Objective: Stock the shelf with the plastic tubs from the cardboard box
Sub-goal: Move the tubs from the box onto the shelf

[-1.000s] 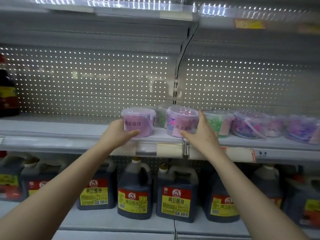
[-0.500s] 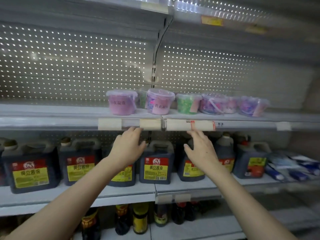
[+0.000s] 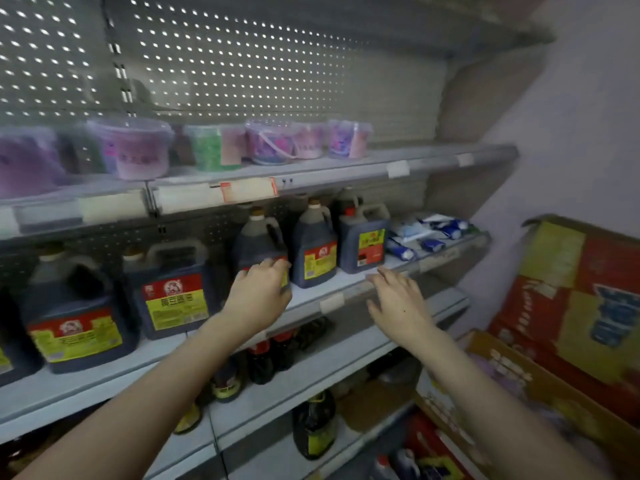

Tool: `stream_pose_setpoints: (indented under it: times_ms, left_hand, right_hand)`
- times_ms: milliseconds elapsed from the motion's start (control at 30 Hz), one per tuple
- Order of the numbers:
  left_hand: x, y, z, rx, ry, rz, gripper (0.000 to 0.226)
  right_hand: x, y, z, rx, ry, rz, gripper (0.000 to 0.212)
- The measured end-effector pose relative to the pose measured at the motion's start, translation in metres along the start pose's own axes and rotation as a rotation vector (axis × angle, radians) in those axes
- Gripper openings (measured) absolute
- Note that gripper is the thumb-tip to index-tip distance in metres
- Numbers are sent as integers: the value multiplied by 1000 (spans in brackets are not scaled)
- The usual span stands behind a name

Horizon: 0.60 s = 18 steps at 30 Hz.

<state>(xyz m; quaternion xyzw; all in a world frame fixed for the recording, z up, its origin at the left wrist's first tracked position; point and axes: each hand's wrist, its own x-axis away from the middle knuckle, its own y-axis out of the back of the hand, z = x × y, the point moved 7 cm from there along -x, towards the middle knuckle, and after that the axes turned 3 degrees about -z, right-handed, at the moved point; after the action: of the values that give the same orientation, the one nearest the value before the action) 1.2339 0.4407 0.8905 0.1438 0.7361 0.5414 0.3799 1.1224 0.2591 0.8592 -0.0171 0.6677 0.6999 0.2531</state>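
Where my hands hung: both were out in front of me at the height of the jug shelf, below the tubs and left of the box.
Left hand point(image 3: 258, 292): fingers were loosely curled and held nothing. It hovered in front of a dark jug point(image 3: 313, 251), and I could not tell whether the fingertips touched one.
Right hand point(image 3: 398, 301): palm down, fingers spread and slack, with nothing in it. It was the hand nearer the box.
Plastic tubs point(image 3: 138, 147): a row stood upright on the upper shelf point(image 3: 346, 168), lids on. They were purple and pink with a green one among them, set close to the front lip, I supposed so the labels faced out. Blur hid the print.
Free space: the shelf ran bare to the right of the last tub, which I took as room for more.
Cardboard box point(image 3: 540, 379): it sat low at the near right with its flap open toward me. Something pale purple showed inside, too blurred to call a tub for certain.
Printed carton point(image 3: 571, 296): red and yellow, it stood just behind the box by the wall.
Step in hand: with tubs already up and both palms empty, I judged the next reach belonged to the box.
What that called for: a turn to the right and down, then one tub per hand, gripped round the wall under the lid.
Risk: the jugs stood close to my left knuckles, and a careless sweep could nudge one.
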Motion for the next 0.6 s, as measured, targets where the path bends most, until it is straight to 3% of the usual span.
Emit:
stream_pose_setpoints:
  times_ms: [400,600]
  left_hand:
    - [-51,-162,-233,56,-211,297,44]
    - [-53,-239,-316,39,-297,379,46]
  right_hand:
    - [106,-31,-264,35,-309,58,48]
    - [160,-54,-370,50,-477,116,39]
